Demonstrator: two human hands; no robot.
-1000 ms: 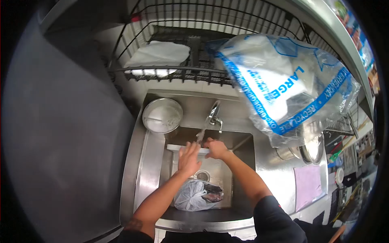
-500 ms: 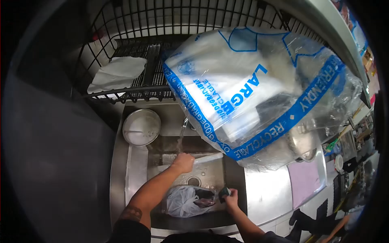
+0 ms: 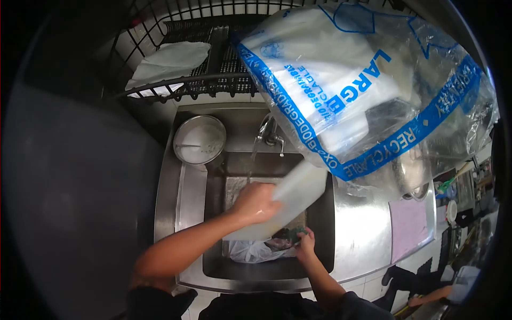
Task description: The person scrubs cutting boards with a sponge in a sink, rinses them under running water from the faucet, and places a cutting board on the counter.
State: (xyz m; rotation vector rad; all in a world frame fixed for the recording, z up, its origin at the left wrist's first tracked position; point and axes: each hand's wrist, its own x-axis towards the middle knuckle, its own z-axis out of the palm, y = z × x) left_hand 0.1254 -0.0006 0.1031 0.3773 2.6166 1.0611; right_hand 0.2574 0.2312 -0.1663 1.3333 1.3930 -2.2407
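My left hand is closed around the edge of a white cutting board, tilted over the sink. In my right hand, fingers pinch a dark green scouring pad near the board's lower edge; I cannot tell if pad and board touch. Below the board lies a white plastic bag with dark contents, partly covered by the board. Water runs from the faucet behind my left hand.
A metal bowl with whitish contents stands at the sink's back left corner. Above hangs a black wire rack carrying a large clear plastic bag. Right of the sink is a steel counter with a pink sheet. Another person's arm shows at lower right.
My left hand has raised the cutting board from the sink bottom and tilted it, bringing it toward me. My right hand with the pad has moved slightly up. The view has shifted.
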